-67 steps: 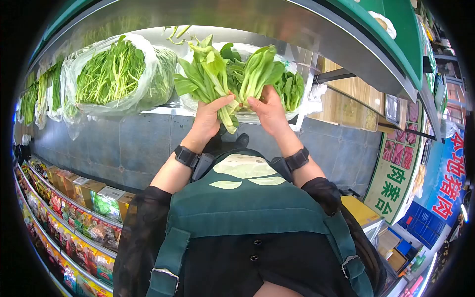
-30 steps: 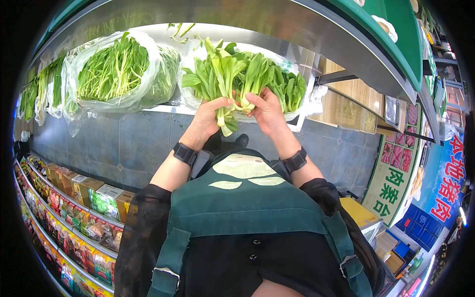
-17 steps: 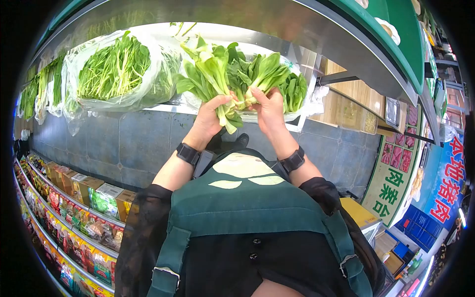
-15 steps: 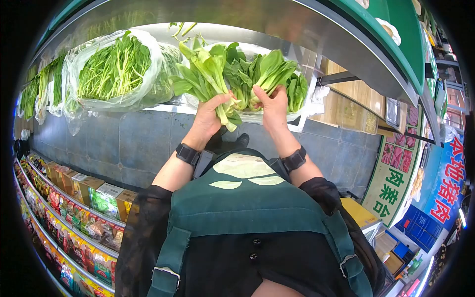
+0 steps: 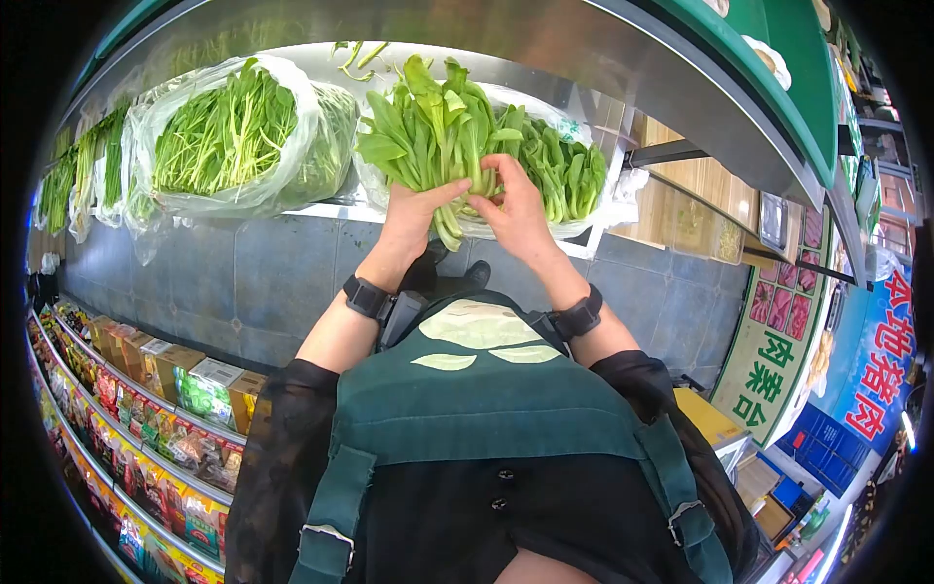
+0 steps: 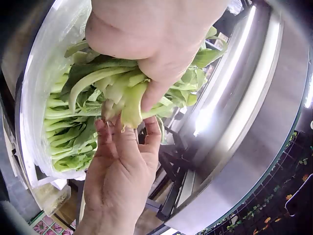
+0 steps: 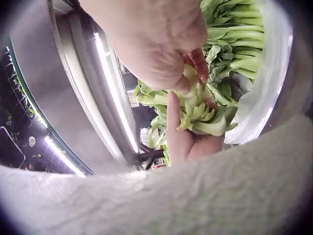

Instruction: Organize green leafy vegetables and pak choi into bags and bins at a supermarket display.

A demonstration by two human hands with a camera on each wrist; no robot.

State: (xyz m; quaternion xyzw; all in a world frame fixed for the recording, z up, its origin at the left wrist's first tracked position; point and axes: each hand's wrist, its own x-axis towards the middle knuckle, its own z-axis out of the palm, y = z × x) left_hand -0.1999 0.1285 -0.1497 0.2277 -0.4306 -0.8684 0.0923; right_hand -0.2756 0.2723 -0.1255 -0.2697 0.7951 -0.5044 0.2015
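Observation:
My left hand grips a bunch of bok choy by its pale stem ends, leaves pointing away from me. At the right side of the same bunch, my right hand has its fingers and thumb curled around the stem bases. In the right wrist view the right hand's thumb and fingers pinch pale bok choy stems close above the left palm. Under the hands, more bok choy lies in rows in a clear plastic bag. Part of that bag is hidden behind the held bunch.
Left of the bok choy, a plastic bag of thin-stemmed greens sits on the white shelf. A metal ledge overhangs the back. Wooden boxes stand to the right. Shelves of packaged goods are behind on the left.
The right hand parted from the left with a bok choy about half a second ago, and has since come back leftward against it. The bok choy now forms one bunch.

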